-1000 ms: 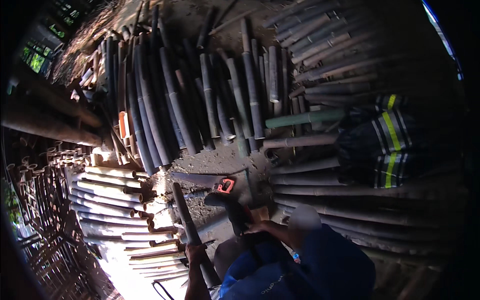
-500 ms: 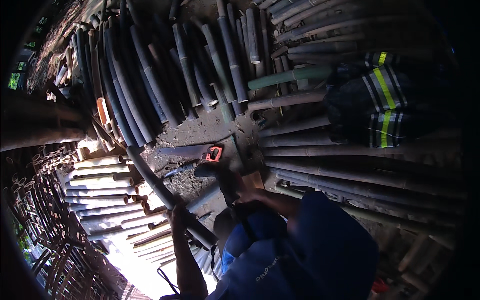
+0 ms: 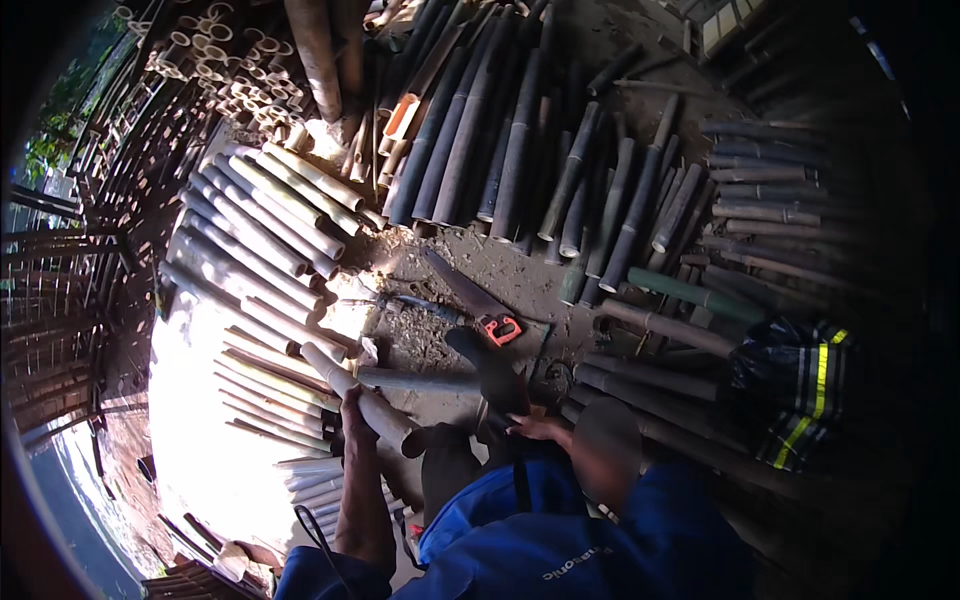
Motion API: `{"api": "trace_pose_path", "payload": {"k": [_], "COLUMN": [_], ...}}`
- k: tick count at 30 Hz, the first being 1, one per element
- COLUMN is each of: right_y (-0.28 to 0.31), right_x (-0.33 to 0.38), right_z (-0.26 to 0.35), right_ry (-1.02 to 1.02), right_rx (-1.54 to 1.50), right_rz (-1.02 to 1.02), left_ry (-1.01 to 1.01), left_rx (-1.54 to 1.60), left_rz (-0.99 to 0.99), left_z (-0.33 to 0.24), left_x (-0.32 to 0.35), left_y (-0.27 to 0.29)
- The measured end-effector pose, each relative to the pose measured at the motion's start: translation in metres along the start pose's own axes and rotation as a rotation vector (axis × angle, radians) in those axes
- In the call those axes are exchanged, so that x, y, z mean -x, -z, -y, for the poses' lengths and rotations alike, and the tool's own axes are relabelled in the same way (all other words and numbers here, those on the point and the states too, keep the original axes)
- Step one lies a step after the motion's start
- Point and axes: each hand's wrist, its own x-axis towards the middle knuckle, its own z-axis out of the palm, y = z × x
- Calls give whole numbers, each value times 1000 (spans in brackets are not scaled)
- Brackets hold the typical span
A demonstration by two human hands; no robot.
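My left hand point(image 3: 357, 420) is wrapped round a bamboo piece point(image 3: 368, 403), whose open near end faces my lap. Its far end points up and left toward sunlit bamboo. My right hand point(image 3: 540, 430) lies by my bent leg, fingers stretched out, and I see nothing held in it. Beyond my dark shoe point(image 3: 480, 352), a handsaw point(image 3: 465, 285) with an orange handle lies on the dirt. Beside the saw is a dark, slim tool point(image 3: 425, 305), too unclear to name. Another bamboo length point(image 3: 420, 380) lies crosswise between the held piece and my leg.
Sunlit bamboo pieces point(image 3: 270, 205) lie in rows to the left. Dark bamboo poles point(image 3: 515, 140) lie ahead, with more stacked at right. A dark cloth with reflective stripes point(image 3: 800, 390) covers some poles. Cut bamboo ends point(image 3: 215, 45) are piled at the far left.
My view has turned left, so the saw and stacks appear shifted right. The bamboo in my left hand has swung from shade into light. My right hand stays by my leg.
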Motion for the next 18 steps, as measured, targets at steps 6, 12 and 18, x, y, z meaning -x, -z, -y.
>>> {"api": "trace_pose_path", "payload": {"k": [6,12,18], "right_y": [22,70,121], "right_x": [-4,-54,-137], "right_z": [111,155,193], "right_ry": [-354,-308,304], "right_rx": [494,861,1311], "right_rz": [235,415,843], "left_ry": [80,179,308], "left_rx": [217,-18,-114], "left_rz": [-175,-310,-628], "left_z": [8,55,150], "left_x": [30,133,179], "left_y": [150,207,266]}}
